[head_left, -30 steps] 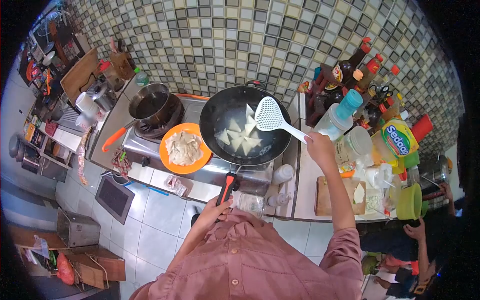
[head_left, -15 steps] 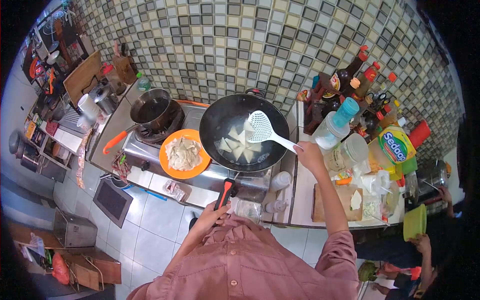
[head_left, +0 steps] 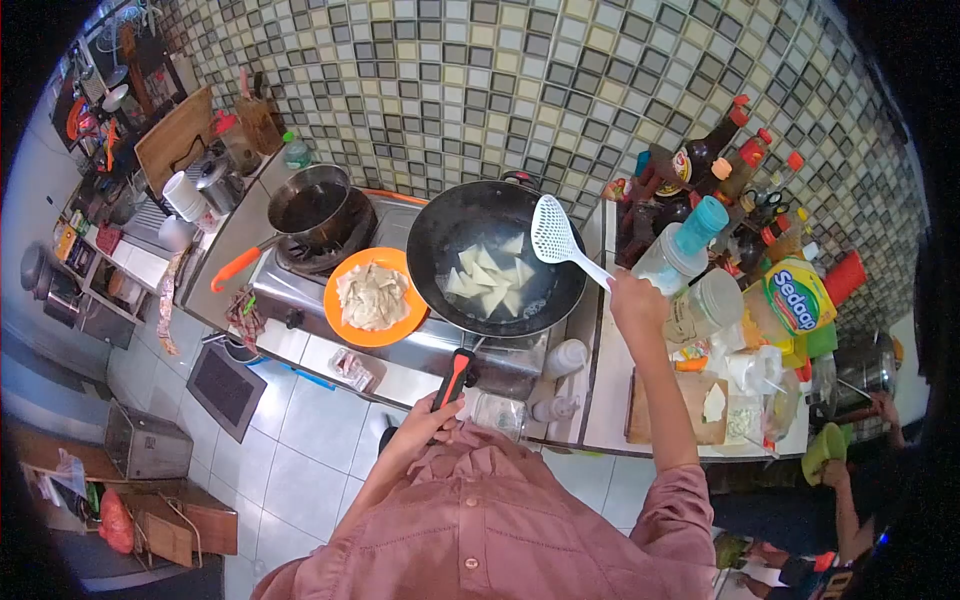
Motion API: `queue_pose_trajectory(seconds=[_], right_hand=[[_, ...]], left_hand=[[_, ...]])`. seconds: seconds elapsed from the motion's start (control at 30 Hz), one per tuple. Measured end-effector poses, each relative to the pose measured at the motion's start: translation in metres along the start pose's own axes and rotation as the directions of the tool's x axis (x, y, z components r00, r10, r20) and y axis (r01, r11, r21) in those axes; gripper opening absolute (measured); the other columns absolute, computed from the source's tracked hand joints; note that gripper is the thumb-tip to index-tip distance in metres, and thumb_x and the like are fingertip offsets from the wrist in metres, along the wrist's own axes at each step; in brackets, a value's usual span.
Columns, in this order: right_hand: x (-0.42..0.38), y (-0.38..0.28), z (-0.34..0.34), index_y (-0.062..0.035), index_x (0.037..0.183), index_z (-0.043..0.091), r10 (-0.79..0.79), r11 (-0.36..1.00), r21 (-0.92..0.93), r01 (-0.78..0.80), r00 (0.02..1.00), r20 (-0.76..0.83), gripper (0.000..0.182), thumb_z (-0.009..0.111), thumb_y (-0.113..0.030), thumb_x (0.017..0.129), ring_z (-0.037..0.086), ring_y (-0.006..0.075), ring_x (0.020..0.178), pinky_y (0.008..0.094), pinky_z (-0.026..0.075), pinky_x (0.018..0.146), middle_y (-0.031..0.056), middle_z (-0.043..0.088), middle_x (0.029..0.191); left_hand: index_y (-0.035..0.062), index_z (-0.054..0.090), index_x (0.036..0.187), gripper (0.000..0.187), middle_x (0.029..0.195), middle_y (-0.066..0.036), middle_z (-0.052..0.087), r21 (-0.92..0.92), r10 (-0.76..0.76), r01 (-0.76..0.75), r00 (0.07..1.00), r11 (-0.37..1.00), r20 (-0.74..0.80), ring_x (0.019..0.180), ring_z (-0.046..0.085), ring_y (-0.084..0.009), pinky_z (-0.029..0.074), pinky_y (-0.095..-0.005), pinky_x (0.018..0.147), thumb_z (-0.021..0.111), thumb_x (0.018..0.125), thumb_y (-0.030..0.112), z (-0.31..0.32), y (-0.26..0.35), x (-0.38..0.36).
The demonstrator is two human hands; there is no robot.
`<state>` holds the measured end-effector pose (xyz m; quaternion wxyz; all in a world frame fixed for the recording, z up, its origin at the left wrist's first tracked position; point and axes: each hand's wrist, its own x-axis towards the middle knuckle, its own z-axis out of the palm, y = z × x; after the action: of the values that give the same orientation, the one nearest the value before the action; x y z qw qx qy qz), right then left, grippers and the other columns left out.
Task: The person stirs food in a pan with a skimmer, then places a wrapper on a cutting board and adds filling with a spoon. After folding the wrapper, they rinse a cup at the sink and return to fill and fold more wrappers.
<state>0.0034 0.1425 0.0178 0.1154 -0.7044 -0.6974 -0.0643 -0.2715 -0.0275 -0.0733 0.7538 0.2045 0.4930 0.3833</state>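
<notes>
White triangles (head_left: pixel 494 298) in bubbling liquid at centre of black wok (head_left: pixel 438 228); no browning seen, judged early in cooking. Left hand (head_left: pixel 430 425) closed round wok handle (head_left: pixel 455 380), near side; right hand (head_left: pixel 640 300) grips white skimmer (head_left: pixel 552 235) at wok's right edge. Left: pale pieces (head_left: pixel 372 297) heaped on orange plate (head_left: pixel 335 318), outside wok, raw or cooked unclear. Far right: yellow-green pack (head_left: pixel 797 297) reads "Sedaap"; bottle label (head_left: pixel 683 167) illegible

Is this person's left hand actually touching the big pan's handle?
Touching. The head view shows the left hand wrapped around the lower part of the red-and-black handle, fingers closed over it.
</notes>
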Motion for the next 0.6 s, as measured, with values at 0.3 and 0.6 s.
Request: queue_pose_trajectory(seconds=[0.3,0.6], right_hand=[[0.006,0.006,0.033,-0.0129,0.083,0.061,-0.075,0.988,0.144,0.056,0.989,0.13,0.022,0.049,-0.032,0.083,0.059,0.0375,0.072,0.0475,0.046,0.062,0.0174,0.061,0.074],[0.004,0.0,-0.004,-0.0118,0.081,0.06,-0.126,0.991,-0.039,0.128,0.991,0.053,0.022,0.05,-0.03,0.083,0.058,0.0387,0.071,0.0471,0.045,0.06,0.0175,0.06,0.072]], left_hand=[[0.0073,0.047,0.1,0.022,0.06,0.002,0.042,-0.105,0.067,-0.067,0.998,0.992,-0.007,0.041,0.033,-0.006,0.035,-0.0214,0.044,0.052,0.087,0.023,-0.005,-0.011,0.001],[0.0055,0.041,0.111,0.035,0.082,-0.009,0.056,-0.351,0.2,-0.236,0.97,0.906,-0.134,0.064,0.057,-0.0135,0.048,-0.0228,0.055,0.045,0.09,0.033,-0.01,-0.046,-0.023]])
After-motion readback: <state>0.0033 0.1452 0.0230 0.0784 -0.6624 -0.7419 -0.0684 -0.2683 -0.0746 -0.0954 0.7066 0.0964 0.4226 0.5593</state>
